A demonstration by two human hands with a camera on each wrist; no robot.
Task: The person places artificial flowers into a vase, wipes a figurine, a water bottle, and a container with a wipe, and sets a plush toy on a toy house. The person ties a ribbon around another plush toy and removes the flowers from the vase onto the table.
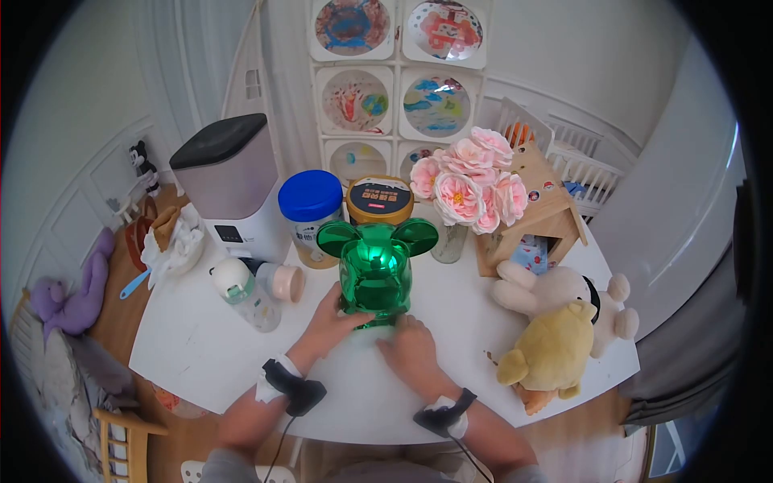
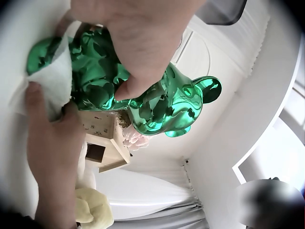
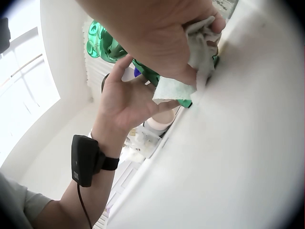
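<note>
A shiny green bear-shaped figure (image 1: 376, 274) with round ears stands upright near the middle of the white table. My left hand (image 1: 328, 324) grips its lower body from the left, the thumb across its front, as the left wrist view also shows. At the figure's lower right, my right hand (image 1: 411, 354) pinches a crumpled white cloth or tissue (image 3: 202, 47) against its base. In the left wrist view the tissue (image 2: 58, 78) covers part of the figure's foot. My right fingertips are partly hidden by the tissue in the right wrist view.
Behind the figure stand a blue-lidded jar (image 1: 310, 209), a gold-rimmed tub (image 1: 378, 200) and pink flowers (image 1: 467, 181) in a glass vase. Bottles (image 1: 250, 298) and a large dispenser (image 1: 229, 177) are at the left. A wooden house (image 1: 523, 201) and plush toys (image 1: 551, 346) stand at the right.
</note>
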